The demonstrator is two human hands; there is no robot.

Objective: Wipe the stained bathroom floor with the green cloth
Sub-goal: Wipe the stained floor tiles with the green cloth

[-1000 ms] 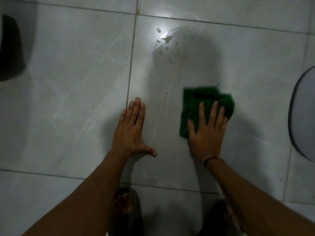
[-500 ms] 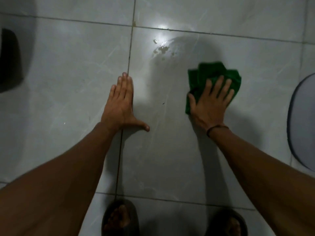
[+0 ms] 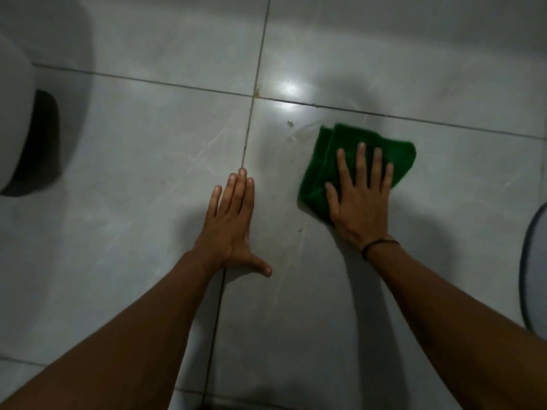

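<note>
The folded green cloth (image 3: 349,155) lies flat on the grey tiled floor (image 3: 154,161), just below a grout line. My right hand (image 3: 359,199) presses down on the cloth's near half with fingers spread. A small droplet (image 3: 290,123) and a faint wet smear (image 3: 299,137) sit just left of the cloth's far corner. A tiny dark speck (image 3: 300,230) lies on the tile near my right wrist. My left hand (image 3: 232,229) rests palm-down on the bare tile beside a vertical grout line, holding nothing.
A white fixture with a dark base (image 3: 32,143) stands at the left edge. A rounded grey object with a dark rim (image 3: 532,270) lies at the right edge. A bright light glare (image 3: 288,90) reflects off the floor beyond the cloth.
My right hand has pushed the cloth farther away, over where most of the droplets were; one droplet and a smear remain visible. My left hand stays planted on the tile.
</note>
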